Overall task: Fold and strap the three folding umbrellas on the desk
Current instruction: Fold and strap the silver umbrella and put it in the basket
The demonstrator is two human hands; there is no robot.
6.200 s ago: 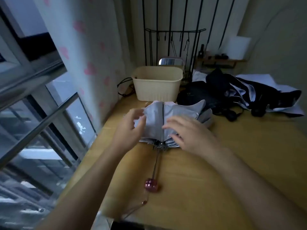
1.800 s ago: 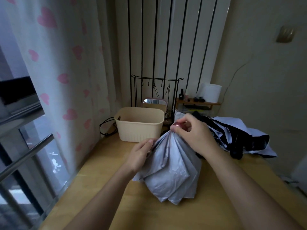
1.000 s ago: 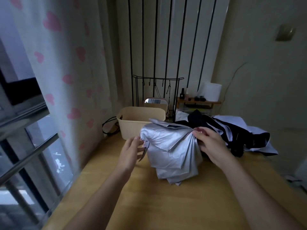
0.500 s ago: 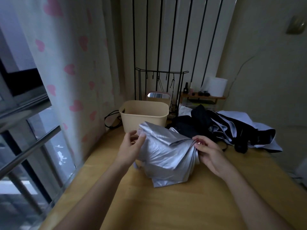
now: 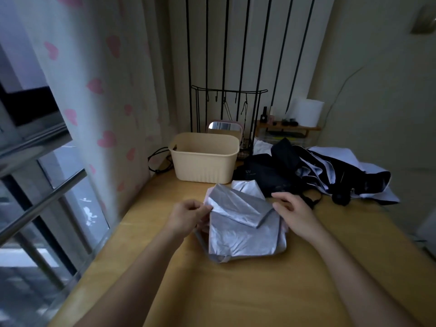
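Note:
A silver-grey folding umbrella [image 5: 243,227] lies collapsed on the wooden desk [image 5: 259,291], its canopy bunched in loose pleats; its handle is hidden. My left hand [image 5: 188,215] pinches a fold of the canopy at its left edge. My right hand [image 5: 295,215] holds the fabric at the right edge, fingers curled over it. Behind them sit a black umbrella [image 5: 266,175] marked "UV" and a black-and-white umbrella [image 5: 342,171], both unfolded and crumpled in a heap.
A beige plastic basket [image 5: 204,161] stands at the back of the desk, with a small mirror [image 5: 224,127] and a black wire rack [image 5: 227,109] behind it. A window and heart-print curtain [image 5: 99,102] run along the left edge. A wall stands on the right.
The silver umbrella has come down from upright to lying flat on the desk. Both hands lowered with it and now hold its left and right edges.

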